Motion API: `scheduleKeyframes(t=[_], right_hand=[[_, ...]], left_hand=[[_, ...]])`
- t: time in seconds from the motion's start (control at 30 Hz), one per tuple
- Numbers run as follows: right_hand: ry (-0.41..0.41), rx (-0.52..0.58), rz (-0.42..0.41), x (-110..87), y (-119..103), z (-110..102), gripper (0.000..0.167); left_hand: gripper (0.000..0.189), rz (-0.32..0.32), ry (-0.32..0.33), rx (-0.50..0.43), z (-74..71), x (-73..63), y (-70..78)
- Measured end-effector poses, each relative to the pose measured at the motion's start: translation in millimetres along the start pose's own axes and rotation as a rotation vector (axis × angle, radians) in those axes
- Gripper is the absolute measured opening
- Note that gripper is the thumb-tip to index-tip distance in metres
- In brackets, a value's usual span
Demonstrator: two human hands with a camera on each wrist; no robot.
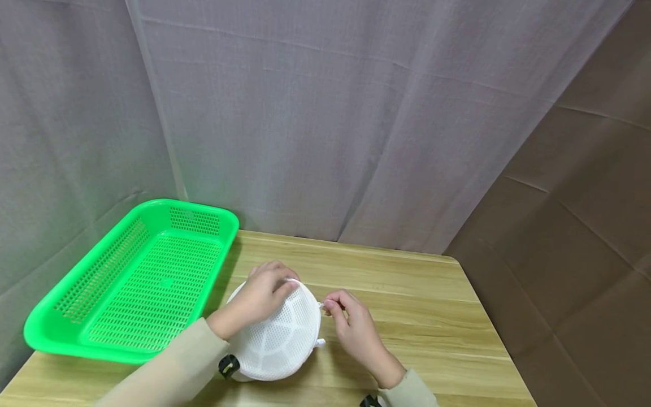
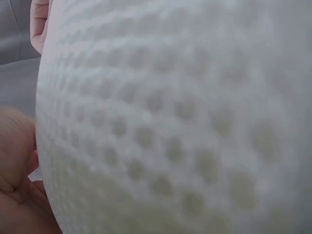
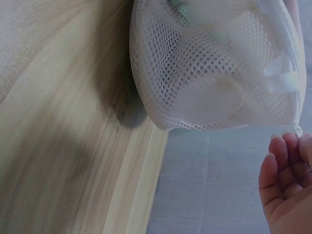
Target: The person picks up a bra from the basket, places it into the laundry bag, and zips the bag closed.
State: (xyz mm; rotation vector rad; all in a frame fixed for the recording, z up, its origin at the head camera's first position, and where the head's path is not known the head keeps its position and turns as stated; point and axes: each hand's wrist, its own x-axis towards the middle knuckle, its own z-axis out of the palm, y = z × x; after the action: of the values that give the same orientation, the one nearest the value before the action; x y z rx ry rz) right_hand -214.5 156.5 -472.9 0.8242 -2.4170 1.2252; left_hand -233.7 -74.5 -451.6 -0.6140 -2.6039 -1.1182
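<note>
A round white mesh laundry bag (image 1: 277,339) is held over the table, its ribbed circular face turned up. My left hand (image 1: 261,297) grips its far left rim, thumb lying on the mesh. At the right side of the rim, my right hand (image 1: 353,325) pinches the small zipper pull (image 3: 298,129) between thumb and fingertips. Below it, a white fabric tab (image 1: 319,343) sticks out from the edge. The right wrist view shows the bag's puffed mesh side and a pale round shape (image 3: 209,100) through it. Blurred mesh (image 2: 161,122) fills most of the left wrist view.
A green plastic basket (image 1: 231,243) with slotted walls and floor stands on the left of the wooden table (image 1: 417,316). Grey curtains (image 1: 305,124) hang behind and at the left. A brown cloth (image 1: 574,237) hangs along the right edge.
</note>
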Motion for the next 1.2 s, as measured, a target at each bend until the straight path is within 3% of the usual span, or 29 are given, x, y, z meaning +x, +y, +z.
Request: scheduleKeyframes(t=[0.27,0.47,0.63,1.2], right_hand=[[0.007,-0.004,-0.003,0.8,-0.6,-0.4,0.011],[0.014,-0.013,-0.012,1.6,-0.3,-1.1,0.011],[0.016,-0.025,-0.041,1.8,0.4,-1.3,0.009],[0.013,-0.023,0.003,0.5,-0.6,-3.8,0.008]], left_hand=[[0.009,-0.046,0.048,-0.025,-0.8,1.4,-4.6],[0.009,-0.116,0.085,-0.086,-5.5,2.0,-7.4],[0.011,-0.144,0.089,-0.107,-7.4,2.2,-8.6],[0.014,-0.253,0.121,-0.171,-10.1,3.3,-14.7]])
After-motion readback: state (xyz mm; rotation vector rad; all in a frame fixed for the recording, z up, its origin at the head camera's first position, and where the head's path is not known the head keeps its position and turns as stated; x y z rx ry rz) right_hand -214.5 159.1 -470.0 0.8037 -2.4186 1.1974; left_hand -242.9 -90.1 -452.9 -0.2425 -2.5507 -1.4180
